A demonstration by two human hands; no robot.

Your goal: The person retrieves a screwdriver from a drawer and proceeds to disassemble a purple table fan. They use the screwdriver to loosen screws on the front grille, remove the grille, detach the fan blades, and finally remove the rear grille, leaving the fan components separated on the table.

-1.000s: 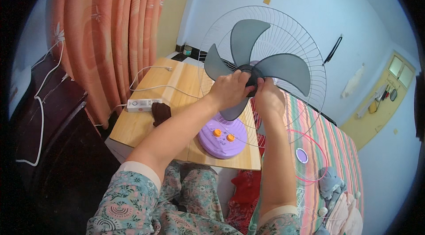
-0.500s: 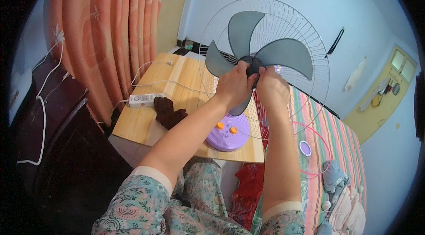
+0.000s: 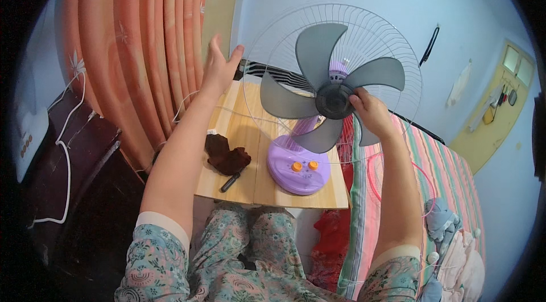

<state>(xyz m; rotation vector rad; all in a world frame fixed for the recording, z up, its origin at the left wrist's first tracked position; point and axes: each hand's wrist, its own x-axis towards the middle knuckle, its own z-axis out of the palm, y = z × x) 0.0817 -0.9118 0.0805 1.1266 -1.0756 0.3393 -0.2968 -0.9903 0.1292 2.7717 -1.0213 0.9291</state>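
Note:
A grey plastic fan blade (image 3: 320,49) with a round dark hub (image 3: 334,100) stands in front of a wire back grille (image 3: 392,22). My right hand (image 3: 372,113) grips the blade assembly at the hub's right side, thumb at the front and the other fingers partly hidden. My left hand (image 3: 220,67) is raised left of the grille, fingers spread and holding nothing. Below sits the fan's purple base (image 3: 296,180) with two orange knobs (image 3: 297,166). The purple motor housing (image 3: 339,70) shows behind the blades.
The base rests on a wooden table (image 3: 227,117), beside a brown cloth (image 3: 227,157) and a dark handle (image 3: 230,182). A white cord (image 3: 244,113) crosses the tabletop. To the right, a striped bed (image 3: 455,171) holds a pink ring (image 3: 426,174) and clothes (image 3: 455,251). Orange curtains (image 3: 131,46) hang left.
My left hand has let go of the hub and swung left, opening. The right hand has shifted to the hub's right side. The hub's face and the dark handle have come into view.

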